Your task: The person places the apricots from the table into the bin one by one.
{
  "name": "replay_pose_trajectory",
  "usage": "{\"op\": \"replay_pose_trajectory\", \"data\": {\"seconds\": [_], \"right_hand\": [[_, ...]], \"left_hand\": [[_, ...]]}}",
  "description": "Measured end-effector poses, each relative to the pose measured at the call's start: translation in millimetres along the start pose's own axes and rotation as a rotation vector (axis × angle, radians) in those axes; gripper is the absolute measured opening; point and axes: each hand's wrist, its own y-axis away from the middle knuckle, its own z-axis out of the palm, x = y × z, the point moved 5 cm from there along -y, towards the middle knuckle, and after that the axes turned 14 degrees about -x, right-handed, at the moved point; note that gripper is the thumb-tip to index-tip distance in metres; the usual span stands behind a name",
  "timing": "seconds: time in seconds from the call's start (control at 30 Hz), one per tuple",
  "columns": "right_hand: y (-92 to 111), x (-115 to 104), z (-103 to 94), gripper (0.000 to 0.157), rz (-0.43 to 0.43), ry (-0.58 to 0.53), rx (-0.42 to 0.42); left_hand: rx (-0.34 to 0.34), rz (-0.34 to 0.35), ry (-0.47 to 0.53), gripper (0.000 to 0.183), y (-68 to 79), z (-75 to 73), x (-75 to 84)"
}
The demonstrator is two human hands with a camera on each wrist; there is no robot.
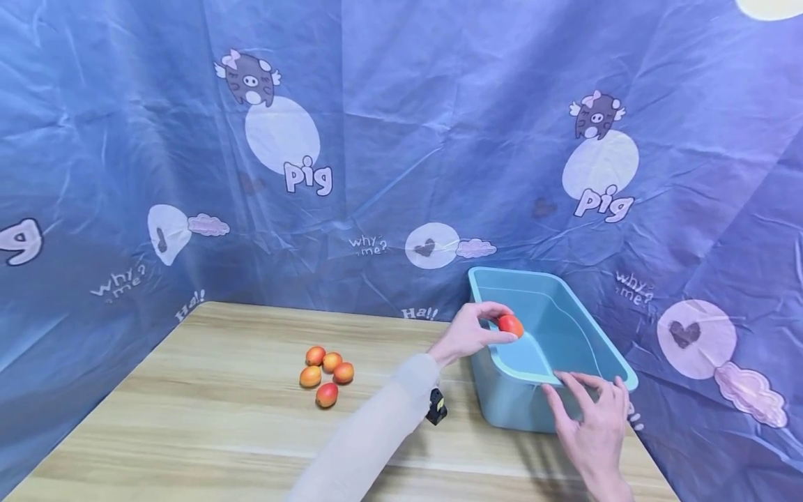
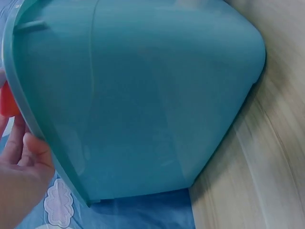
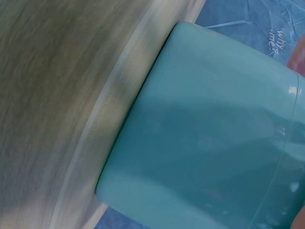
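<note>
currently: left hand (image 1: 473,333) pinches one red fruit (image 1: 511,325), oval, skin smooth, orange toward its lower end. grip is thumb below, bent fingers above; gap between them no wider than the fruit. fruit sits at the fingertips, clear of the palm, its right side exposed. position: above the opening of the blue plastic bin (image 1: 527,408), just inside the bin's left rim, toward its near left corner. left wrist view gives only a sliver of the red fruit, beyond the rim.

right hand (image 1: 592,422) at the bin's near rim, toward the near right corner; fingers spread and slightly bent over the edge, thumb lower, by the outer wall. holds no fruit; whether the fingers clamp the rim or merely rest there, cannot tell.

bin stands upright at the back right of the wooden tabletop (image 1: 207,446), close to its right edge. five more red-orange fruits (image 1: 327,395) lie in a loose cluster well left of the bin, around the tabletop's middle, some touching or nearly so. small black device (image 1: 437,406) below the left wrist, at the end of a pale sleeve (image 1: 376,432). blue curtain (image 1: 389,153) behind, printed with pigs and lettering.
</note>
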Motion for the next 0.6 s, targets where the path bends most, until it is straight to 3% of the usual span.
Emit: {"op": "replay_pose_trajectory", "data": {"seconds": [0.23,0.6], "right_hand": [[1.8,2.4,-0.6,0.055,0.006,0.006,-0.036],[0.3,2.4,-0.1,0.056,0.0,0.007,-0.027]], "left_hand": [[0.01,0.007,-0.078,0.036,0.3,7.5,-0.4],[0.011,-0.013,-0.137,0.044,-0.5,9.9,2.1]]}}
